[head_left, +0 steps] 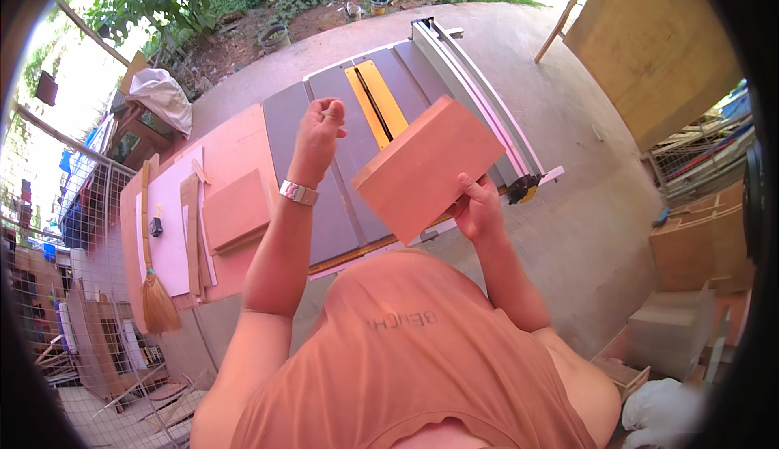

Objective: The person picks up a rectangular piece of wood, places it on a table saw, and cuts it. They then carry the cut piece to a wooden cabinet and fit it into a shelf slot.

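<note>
Reddish board (pixel 426 165) clamped in the right hand (pixel 479 209), tilted over the saw counter (pixel 324 124); left hand (pixel 318 128) fisted, empty, beside it.

Salmon-pink board (pixel 426 165), grey saw table (pixel 324 124), yellow insert (pixel 381 100).

Saw table (pixel 324 116) seemingly open left of blade insert (pixel 376 101), fence (pixel 479 96) bounding right
</note>
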`<action>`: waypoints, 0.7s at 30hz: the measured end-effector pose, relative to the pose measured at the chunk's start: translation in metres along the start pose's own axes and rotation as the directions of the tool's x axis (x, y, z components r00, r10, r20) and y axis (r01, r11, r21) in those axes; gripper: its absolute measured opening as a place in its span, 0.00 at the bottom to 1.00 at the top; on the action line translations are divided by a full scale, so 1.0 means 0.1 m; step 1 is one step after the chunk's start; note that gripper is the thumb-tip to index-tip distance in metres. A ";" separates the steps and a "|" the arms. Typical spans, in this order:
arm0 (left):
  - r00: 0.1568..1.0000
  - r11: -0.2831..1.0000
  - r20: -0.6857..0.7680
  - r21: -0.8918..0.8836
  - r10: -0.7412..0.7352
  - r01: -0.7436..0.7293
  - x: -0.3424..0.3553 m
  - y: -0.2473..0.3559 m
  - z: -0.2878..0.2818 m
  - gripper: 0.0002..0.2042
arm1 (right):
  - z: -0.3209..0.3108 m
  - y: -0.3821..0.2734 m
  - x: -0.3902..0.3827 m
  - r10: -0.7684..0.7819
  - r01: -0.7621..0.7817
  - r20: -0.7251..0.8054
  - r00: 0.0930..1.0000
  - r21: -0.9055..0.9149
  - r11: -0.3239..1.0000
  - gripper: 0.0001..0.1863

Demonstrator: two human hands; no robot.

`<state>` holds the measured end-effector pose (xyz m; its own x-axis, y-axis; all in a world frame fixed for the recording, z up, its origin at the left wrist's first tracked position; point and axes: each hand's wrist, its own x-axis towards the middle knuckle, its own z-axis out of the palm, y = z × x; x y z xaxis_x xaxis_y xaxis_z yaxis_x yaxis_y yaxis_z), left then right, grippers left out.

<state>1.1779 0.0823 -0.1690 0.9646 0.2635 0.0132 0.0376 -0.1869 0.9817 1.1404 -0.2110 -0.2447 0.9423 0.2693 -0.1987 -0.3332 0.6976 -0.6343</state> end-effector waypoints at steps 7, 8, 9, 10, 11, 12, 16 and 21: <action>0.926 0.912 0.183 0.315 -0.331 0.263 -0.38 -0.84 0.06 0.19 | -0.74 0.32 0.07 0.047 -0.021 -0.260 0.965 0.104 0.994 0.26; 0.916 0.906 0.220 0.341 -0.335 0.249 -0.46 -0.93 0.11 0.19 | -0.81 0.36 0.08 0.057 -0.022 -0.277 0.959 0.130 0.991 0.26; 0.900 0.893 0.245 0.369 -0.360 0.257 -0.52 -1.01 0.16 0.19 | -0.85 0.38 0.09 0.067 -0.022 -0.293 0.954 0.154 0.988 0.26; 0.878 0.873 0.265 0.403 -0.400 0.276 -0.57 -1.07 0.21 0.20 | -0.88 0.39 0.09 0.090 -0.032 -0.352 0.932 0.168 0.985 0.27; 0.867 0.859 0.281 0.437 -0.412 0.266 -0.61 -1.11 0.25 0.21 | -0.90 0.38 0.08 0.082 -0.024 -0.317 0.945 0.181 0.983 0.27; 0.856 0.872 0.302 0.395 -0.420 0.289 -0.63 -1.13 0.28 0.22 | -0.89 0.37 0.07 0.085 -0.026 -0.323 0.942 0.184 0.983 0.26; 0.828 0.882 0.320 0.269 -0.460 0.386 -0.63 -1.09 0.37 0.22 | -0.75 0.26 -0.04 0.013 0.025 -0.244 0.970 0.150 0.988 0.25; 0.840 0.906 0.341 0.141 -0.422 0.398 -0.52 -0.99 0.41 0.21 | -0.56 0.13 -0.11 -0.347 0.334 -0.156 0.925 -0.106 0.937 0.22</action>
<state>1.1344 0.0478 -0.2747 0.8835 -0.0224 -0.4680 0.4549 -0.1978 0.8683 1.1279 -0.2415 -0.2926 0.9921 -0.0964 -0.0800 0.0057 0.6728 -0.7398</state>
